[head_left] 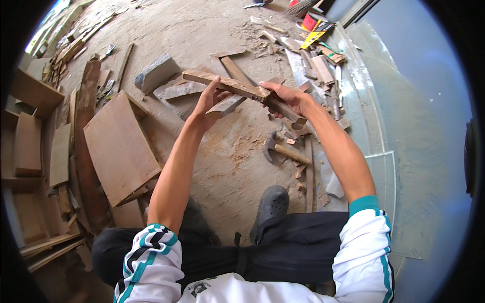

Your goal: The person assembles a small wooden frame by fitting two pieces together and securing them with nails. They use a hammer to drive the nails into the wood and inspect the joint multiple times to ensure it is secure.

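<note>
Between my two hands a rough brown wooden strip [235, 87] is held up over the floor. It bends at a joint or break near my right fingers, where a second length [285, 110] angles down to the right. My left hand [207, 101] is closed round the left part from below, thumb on top. My right hand [285, 98] grips it near the bend, thumb on top, fingers partly hidden underneath. Below the strip lie a grey-sided block [226, 106] and another wooden bar [235, 69]. On the floor nearer me rests a claw hammer [293, 153] with a wooden handle.
A wooden box [121, 146] lies at my left, beside stacked boards and cabinets [30, 144]. A grey block [157, 73] sits beyond it. Wood scraps [321, 70] and a red, yellow and black package [316, 31] lie far right, beside glass panes [419, 192]. My shoe [273, 204] is close below.
</note>
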A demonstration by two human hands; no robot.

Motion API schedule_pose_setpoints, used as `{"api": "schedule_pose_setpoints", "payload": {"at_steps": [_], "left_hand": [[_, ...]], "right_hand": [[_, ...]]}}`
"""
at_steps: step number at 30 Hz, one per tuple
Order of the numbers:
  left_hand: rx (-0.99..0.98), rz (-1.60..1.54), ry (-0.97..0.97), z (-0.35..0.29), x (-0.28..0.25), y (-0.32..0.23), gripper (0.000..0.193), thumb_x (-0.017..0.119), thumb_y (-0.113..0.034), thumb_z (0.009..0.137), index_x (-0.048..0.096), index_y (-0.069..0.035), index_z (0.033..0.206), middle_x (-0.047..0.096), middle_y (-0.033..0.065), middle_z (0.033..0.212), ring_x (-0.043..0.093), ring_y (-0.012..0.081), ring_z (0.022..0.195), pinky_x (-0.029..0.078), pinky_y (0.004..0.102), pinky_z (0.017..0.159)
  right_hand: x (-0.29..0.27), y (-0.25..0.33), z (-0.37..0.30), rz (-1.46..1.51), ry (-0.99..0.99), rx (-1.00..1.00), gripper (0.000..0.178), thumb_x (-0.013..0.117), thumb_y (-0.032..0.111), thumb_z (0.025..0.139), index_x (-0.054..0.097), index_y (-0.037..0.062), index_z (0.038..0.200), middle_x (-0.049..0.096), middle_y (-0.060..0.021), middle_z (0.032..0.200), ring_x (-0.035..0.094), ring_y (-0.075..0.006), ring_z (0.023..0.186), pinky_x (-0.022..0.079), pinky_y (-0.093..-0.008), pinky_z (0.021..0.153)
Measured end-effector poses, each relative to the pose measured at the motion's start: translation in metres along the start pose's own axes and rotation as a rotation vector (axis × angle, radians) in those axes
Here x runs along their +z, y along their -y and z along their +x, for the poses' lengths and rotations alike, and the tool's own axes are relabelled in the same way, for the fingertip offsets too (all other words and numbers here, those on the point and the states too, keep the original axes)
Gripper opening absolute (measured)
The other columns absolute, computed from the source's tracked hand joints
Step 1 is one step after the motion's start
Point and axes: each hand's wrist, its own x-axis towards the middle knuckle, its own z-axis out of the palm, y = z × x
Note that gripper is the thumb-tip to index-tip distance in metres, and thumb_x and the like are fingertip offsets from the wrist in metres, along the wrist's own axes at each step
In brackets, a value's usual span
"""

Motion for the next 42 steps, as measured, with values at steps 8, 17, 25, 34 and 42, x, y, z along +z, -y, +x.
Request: {"api": "schedule_pose_setpoints", "payload": {"at_steps": [8,17,25,34,42], "left_hand": [[0.31,-0.423,0.147,0.031,0.087,0.025,0.068,0.052,-0.06,0.099,0.048,0.001,0.128,0.063,0.0214,0.116,0.064,0.0319,0.11,0.046,0.0445,0.106],[0.364,-0.223,0.208,0.02,0.123,-0.001,0.058,0.056,-0.064,0.096,0.059,-0.008,0.111,0.064,0.0097,0.087,0.067,0.0231,0.082,0.055,0.0373,0.078],[0.428,-0.16,0.216,0.01,0.113,-0.015,0.048,0.056,-0.054,0.101,0.063,-0.007,0.097,0.059,0.0007,0.084,0.053,0.0107,0.075,0.043,0.0274,0.069],[0.606,-0.041,0.172,-0.007,0.133,-0.023,0.045,0.058,-0.046,0.102,0.065,-0.003,0.091,0.053,-0.0038,0.082,0.043,0.007,0.078,0.036,0.0253,0.071],[0.712,0.032,0.115,-0.019,0.147,-0.025,0.06,0.042,-0.052,0.107,0.061,-0.001,0.081,0.053,-0.0006,0.074,0.044,0.0103,0.069,0.038,0.0293,0.064]], "right_hand": [[-0.015,0.022,-0.095,-0.293,-0.181,0.031,0.09,0.03,0.079,0.096,0.06,-0.0036,0.115,0.071,-0.0186,0.089,0.071,-0.0257,0.064,0.059,-0.0389,0.057],[0.018,0.022,-0.171,-0.498,-0.724,-0.559,0.028,0.067,0.026,0.097,0.073,0.0015,0.109,0.075,-0.0079,0.099,0.067,-0.0147,0.079,0.054,-0.0295,0.073],[0.06,0.015,-0.167,-0.448,-0.719,-0.734,0.037,0.07,0.02,0.093,0.067,0.0012,0.125,0.075,-0.016,0.107,0.072,-0.023,0.1,0.055,-0.0346,0.087],[0.058,0.013,-0.173,-0.428,-0.675,-0.755,0.038,0.075,0.019,0.089,0.068,0.0001,0.122,0.075,-0.017,0.105,0.073,-0.0253,0.096,0.055,-0.0352,0.085],[0.05,0.007,-0.171,-0.436,-0.633,-0.763,0.033,0.078,0.017,0.088,0.068,-0.002,0.112,0.074,-0.0148,0.104,0.073,-0.0211,0.095,0.056,-0.0335,0.086]]}}
